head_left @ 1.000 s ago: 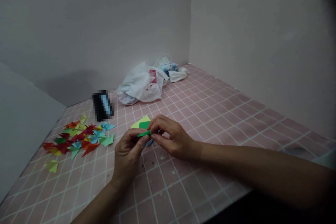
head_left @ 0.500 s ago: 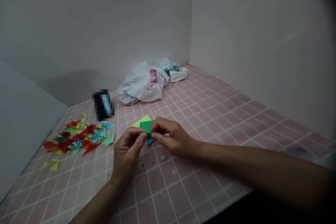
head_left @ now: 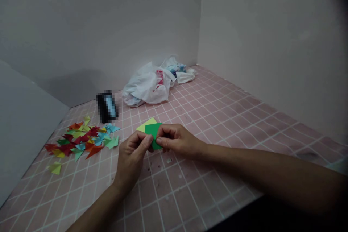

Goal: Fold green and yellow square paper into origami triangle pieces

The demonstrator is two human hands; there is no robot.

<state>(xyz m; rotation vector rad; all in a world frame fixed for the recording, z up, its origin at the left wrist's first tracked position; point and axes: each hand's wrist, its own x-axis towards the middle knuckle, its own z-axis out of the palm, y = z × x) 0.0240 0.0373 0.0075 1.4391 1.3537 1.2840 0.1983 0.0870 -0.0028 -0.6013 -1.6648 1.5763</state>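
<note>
Many folded papers [head_left: 66,148] lie L, white bag [head_left: 144,85] at back; dark obj. [head_left: 108,107] pixelated, unclear. L hand [head_left: 132,152] & R hand [head_left: 181,141] pinch green paper [head_left: 156,143], edges part hidden; yellow sheet [head_left: 146,124] part-covered.

at the lower centre of the frame, the green paper [head_left: 156,143] held between the left hand [head_left: 132,152] and the right hand [head_left: 178,140] showed as a thin sliver a second ago; now its broad face is turned to view. the two thumbs, almost meeting then, stand a little apart. the blue bit below the fingertips has gone from sight. the whole scene sits slightly higher in the frame.
</note>
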